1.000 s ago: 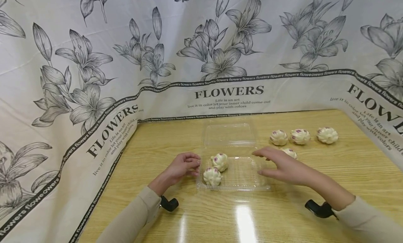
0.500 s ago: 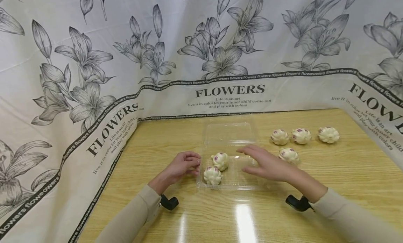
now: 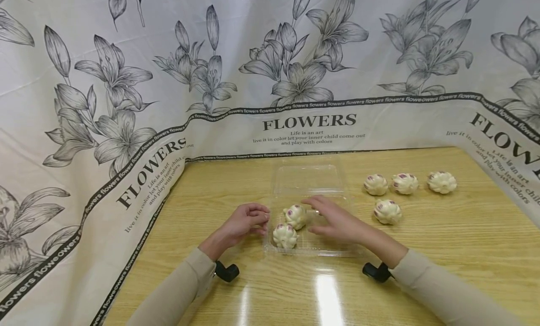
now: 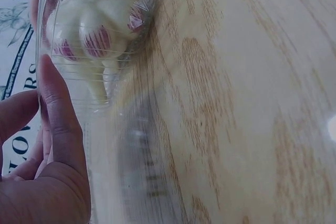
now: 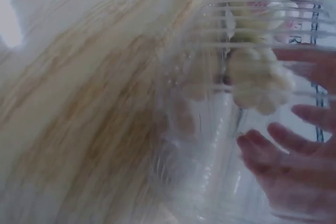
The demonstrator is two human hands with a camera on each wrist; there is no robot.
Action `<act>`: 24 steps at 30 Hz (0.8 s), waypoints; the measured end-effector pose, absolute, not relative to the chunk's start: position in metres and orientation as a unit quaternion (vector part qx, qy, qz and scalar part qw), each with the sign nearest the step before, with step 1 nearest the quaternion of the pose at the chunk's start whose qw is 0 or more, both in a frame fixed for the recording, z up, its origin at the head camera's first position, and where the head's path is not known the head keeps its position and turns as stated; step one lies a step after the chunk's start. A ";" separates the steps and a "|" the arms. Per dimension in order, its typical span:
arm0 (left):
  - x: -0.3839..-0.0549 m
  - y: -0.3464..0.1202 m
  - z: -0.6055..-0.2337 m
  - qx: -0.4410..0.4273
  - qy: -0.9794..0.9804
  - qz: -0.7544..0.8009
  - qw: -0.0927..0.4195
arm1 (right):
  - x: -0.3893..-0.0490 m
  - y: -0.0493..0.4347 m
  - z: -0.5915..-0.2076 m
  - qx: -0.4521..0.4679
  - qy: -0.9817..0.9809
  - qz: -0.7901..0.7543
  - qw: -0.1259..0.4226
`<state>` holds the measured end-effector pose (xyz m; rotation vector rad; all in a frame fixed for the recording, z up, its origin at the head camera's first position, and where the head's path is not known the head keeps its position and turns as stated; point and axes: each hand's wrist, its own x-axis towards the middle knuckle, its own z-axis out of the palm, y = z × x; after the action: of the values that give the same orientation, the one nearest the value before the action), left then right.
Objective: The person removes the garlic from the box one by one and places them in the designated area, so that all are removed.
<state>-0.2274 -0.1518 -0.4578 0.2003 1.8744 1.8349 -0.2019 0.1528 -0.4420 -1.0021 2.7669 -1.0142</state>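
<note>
A clear plastic clamshell box [image 3: 333,252] lies on the table with its lid [image 3: 308,178] folded back flat. Two cream, purple-streaked garlic bulbs sit in its left part: one bulb [image 3: 295,216] farther back, another bulb [image 3: 284,236] at the front left corner. My left hand [image 3: 243,221] pinches the box's left rim between thumb and fingers, as the left wrist view shows on the thin plastic edge [image 4: 40,59]. Over the box's right half, my right hand [image 3: 339,220] is spread and holds nothing. Its fingertips [image 5: 247,141] are beside the bulbs; contact cannot be made out.
Several more garlic bulbs lie on the wooden table [image 3: 426,260] to the right of the box: a nearer bulb [image 3: 387,211] and a back row including a far right bulb [image 3: 441,182]. A flower-printed cloth [image 3: 228,133] borders the table at the back and sides.
My right hand has moved left across the box toward the bulbs in it, uncovering the nearer loose bulb on the table. The left hand stays on the rim.
</note>
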 end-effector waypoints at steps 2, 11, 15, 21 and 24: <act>-0.227 -0.151 -0.458 0.072 0.689 0.676 0.252 | -0.203 0.149 -0.444 -0.323 0.888 -0.328 0.016; -0.226 -0.149 -0.457 0.071 0.691 0.676 0.248 | -0.207 0.136 -0.451 -0.351 0.880 -0.320 0.023; -0.226 -0.150 -0.457 0.071 0.690 0.676 0.249 | -0.208 0.133 -0.451 -0.359 0.879 -0.314 0.018; -0.226 -0.150 -0.457 0.073 0.688 0.677 0.250 | -0.209 0.136 -0.449 -0.345 0.885 -0.312 0.017; -0.227 -0.150 -0.457 0.075 0.688 0.677 0.250 | -0.208 0.140 -0.448 -0.338 0.889 -0.308 0.020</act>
<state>-0.2266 -0.1498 -0.4573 0.2040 1.8733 1.8439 -0.2080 0.1403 -0.4477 -1.0471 2.7583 -0.9561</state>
